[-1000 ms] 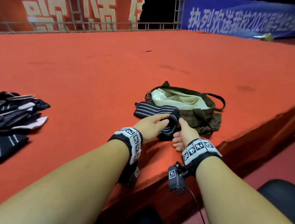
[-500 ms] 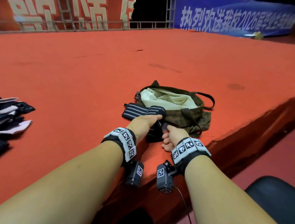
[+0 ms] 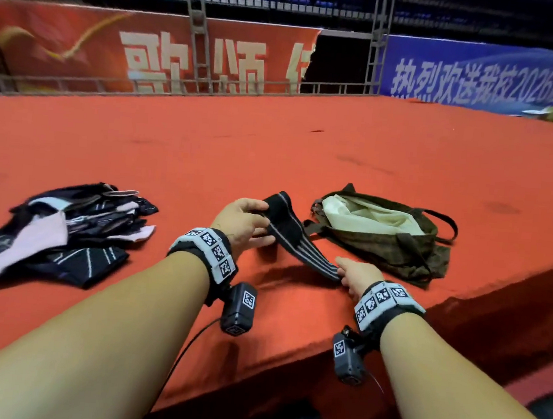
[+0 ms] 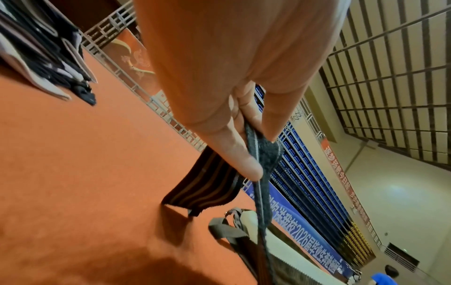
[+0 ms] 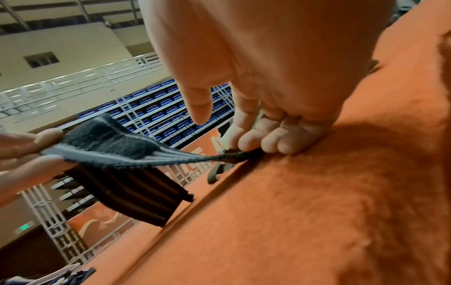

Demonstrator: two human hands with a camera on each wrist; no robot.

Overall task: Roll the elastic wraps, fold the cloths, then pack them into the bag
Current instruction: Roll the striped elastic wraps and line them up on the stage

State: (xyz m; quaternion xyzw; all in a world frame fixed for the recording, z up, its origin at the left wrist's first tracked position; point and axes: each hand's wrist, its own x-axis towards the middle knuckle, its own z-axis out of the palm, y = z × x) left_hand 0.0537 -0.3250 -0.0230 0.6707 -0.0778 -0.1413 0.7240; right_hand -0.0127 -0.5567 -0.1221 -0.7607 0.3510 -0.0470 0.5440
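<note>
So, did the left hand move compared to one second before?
Yes. The left hand has lifted off the red surface and gone left, away from the bag, pulling the striped wrap out.

The right hand [image 3: 358, 274] hides the near end of the elastic wrap [image 3: 294, 234] under its curled fingers [image 5: 253, 142], so the grip cannot be made out from the head view. The bag [image 3: 399, 243] shows only pale lining at its mouth; its contents are unseen. The pile of cloths [image 3: 49, 233] is cut off by the left edge, individual pieces indistinguishable. Banner lettering behind the counter [image 3: 307, 152] is blurred.
</note>
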